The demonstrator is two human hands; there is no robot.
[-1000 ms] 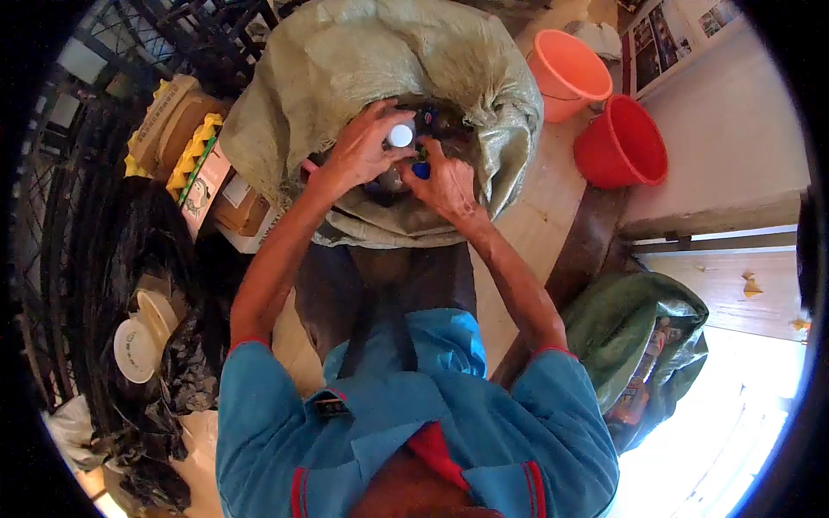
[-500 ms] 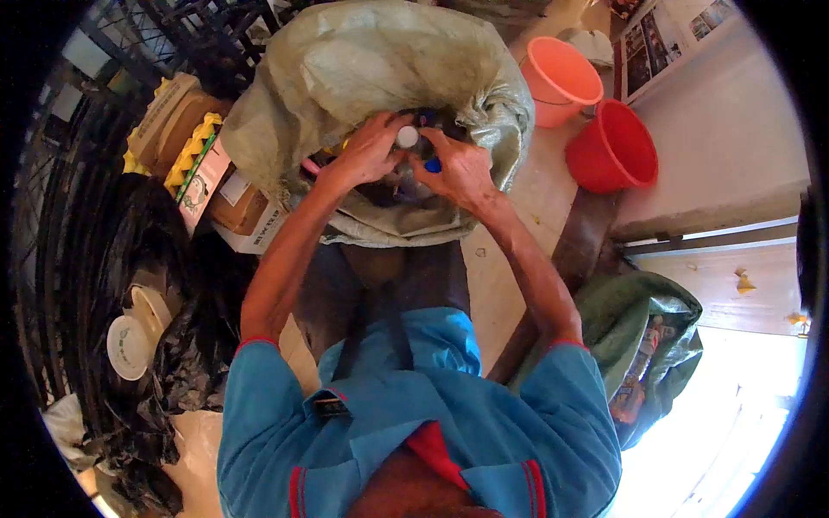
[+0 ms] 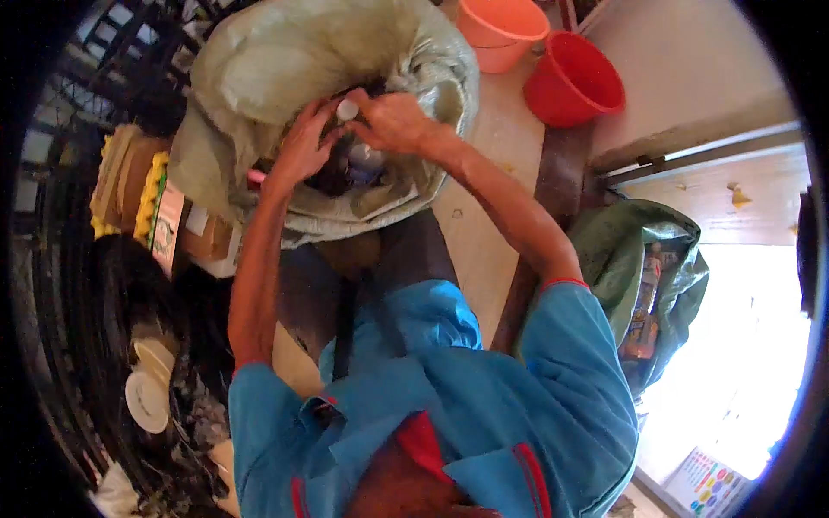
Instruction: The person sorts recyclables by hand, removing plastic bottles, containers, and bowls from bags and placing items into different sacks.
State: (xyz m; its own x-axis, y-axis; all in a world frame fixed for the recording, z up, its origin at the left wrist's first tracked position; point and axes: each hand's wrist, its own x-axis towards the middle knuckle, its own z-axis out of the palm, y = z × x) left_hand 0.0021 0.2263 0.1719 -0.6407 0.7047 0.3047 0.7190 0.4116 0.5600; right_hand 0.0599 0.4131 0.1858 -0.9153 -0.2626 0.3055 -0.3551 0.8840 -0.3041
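Note:
Over the mouth of a large pale green woven sack, both hands meet around a bottle with a white cap. My left hand is curled on the bottle's left side. On the right side of the cap, my right hand has its thumb and fingers closed round it. The bottle's body is mostly hidden by the fingers and the dark inside of the sack. Below the hands a clear plastic item lies in the sack, and something pink shows at its left edge.
Orange and red buckets stand at upper right. A dark green sack holding bottles is at right. Cardboard and yellow trays stand at left, above black plastic and a white lidded container.
The view has shifted, so sack and buckets sit higher and further left. Both hands stay at the white-capped bottle, and the blue cap near my right hand no longer shows.

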